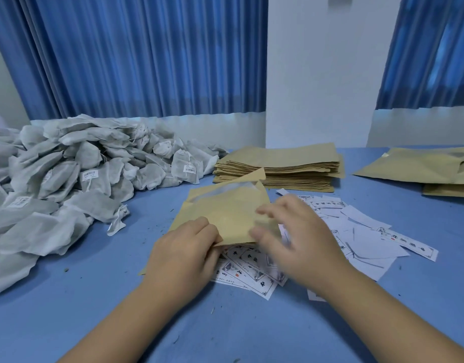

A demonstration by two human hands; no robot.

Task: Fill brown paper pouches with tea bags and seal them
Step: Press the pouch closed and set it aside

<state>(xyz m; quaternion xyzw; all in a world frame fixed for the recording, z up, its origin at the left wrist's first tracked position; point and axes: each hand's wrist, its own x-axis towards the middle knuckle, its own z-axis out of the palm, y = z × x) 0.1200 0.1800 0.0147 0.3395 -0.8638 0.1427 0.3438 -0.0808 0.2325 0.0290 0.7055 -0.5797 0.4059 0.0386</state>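
Blur on right hand (296, 237) over pouch (225, 213)

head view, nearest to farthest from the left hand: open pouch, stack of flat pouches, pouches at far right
From the left hand:
1. open pouch, held at its near corner, just ahead.
2. stack of flat pouches, farther back, centre.
3. pouches at far right, back and by the right edge of the view.
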